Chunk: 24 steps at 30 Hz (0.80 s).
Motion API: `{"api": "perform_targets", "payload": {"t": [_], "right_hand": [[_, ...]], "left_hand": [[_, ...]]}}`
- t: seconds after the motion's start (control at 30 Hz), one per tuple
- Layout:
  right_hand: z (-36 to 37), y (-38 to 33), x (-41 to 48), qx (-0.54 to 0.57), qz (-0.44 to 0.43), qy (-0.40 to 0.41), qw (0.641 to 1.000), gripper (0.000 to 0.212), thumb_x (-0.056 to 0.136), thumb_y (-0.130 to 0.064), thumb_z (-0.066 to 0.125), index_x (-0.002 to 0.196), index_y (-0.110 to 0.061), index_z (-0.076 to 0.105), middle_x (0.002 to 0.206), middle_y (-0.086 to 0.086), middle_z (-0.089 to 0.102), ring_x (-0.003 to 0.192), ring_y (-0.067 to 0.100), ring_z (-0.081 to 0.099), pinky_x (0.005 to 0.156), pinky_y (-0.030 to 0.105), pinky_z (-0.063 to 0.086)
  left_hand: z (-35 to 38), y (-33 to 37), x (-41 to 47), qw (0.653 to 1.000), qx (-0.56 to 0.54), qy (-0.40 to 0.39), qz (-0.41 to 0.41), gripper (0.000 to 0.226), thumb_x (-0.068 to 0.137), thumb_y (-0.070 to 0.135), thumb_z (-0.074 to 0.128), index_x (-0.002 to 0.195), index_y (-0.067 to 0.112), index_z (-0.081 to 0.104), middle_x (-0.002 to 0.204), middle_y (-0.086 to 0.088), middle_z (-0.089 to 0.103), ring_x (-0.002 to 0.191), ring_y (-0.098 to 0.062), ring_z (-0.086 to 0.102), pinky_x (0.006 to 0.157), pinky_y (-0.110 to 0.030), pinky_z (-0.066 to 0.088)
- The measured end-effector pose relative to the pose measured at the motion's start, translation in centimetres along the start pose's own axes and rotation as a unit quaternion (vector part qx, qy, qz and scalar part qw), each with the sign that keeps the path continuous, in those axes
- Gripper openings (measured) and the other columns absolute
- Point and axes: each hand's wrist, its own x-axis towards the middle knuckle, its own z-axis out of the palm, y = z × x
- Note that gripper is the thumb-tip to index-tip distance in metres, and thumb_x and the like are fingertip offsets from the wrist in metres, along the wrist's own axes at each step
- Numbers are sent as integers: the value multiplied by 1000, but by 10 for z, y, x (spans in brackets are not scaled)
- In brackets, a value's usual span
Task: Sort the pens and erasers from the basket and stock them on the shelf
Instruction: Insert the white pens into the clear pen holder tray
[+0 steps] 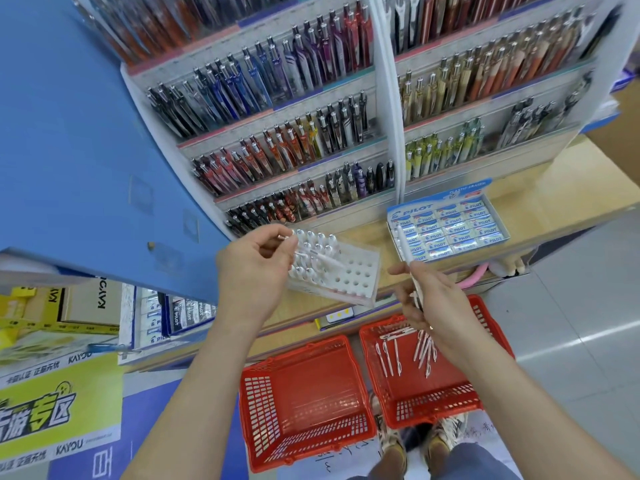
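Note:
My left hand (258,268) pinches a white pen (320,257) over a clear pen holder (356,275) on the wooden shelf; the holder's left holes hold several white pens and its right holes stand bare. My right hand (431,306) grips a small bunch of white pens (408,261) that points up toward the eraser box. The blue Pilot eraser box (450,230) sits on the shelf to the right, full of erasers. On the floor, the right red basket (485,386) holds several white pens (422,348). The left red basket (301,400) holds nothing I can see.
Racks of coloured pens (277,150) fill the display above the shelf. A blue panel (86,150) stands at the left, with cardboard boxes and Pilot packs (166,313) below it. A pink item (474,275) hangs under the shelf edge. My feet (415,448) are behind the baskets.

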Motion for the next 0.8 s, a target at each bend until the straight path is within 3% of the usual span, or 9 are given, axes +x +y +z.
{"api": "perform_targets", "payload": {"t": [0.13,0.3,0.57,0.67,0.8], "right_hand": [[2,4,2,3,-6,7,1000,24,100,-12,42,105,-8,66,64,2,45,45,11,29,44,25,18],[3,5,-1,-6,-36,-28,999,23,101,-13,44,104,-15,67,63,0,43,47,12,26,43,24,18],[7,5,4,30,6,5,1000,26,98,-6,40,96,-8,66,62,4,46,45,13,25,41,22,15],[7,8,6,-2,-14,-2,1000,19,97,-3,42,99,5,59,66,9,42,48,14,27,45,26,15],[9,11,5,-18,-25,12,999,16,97,-7,47,105,-8,62,69,6,54,49,13,39,43,22,27]], "left_hand": [[10,-7,-2,994,99,-12,53,12,83,20,69,76,30,68,64,9,65,64,-13,62,68,-38,56],[23,-13,-2,970,194,-45,137,7,86,22,65,82,18,69,67,3,65,67,-19,60,66,-38,51],[32,-18,2,957,225,-61,175,5,81,19,71,83,14,72,70,1,64,68,-19,58,66,-36,50],[33,-21,2,956,224,-77,171,9,82,19,70,88,14,74,78,-2,68,75,-20,61,71,-37,51],[31,-23,1,956,234,-91,153,12,87,18,65,94,14,74,86,-1,72,82,-19,64,77,-37,51]]}}
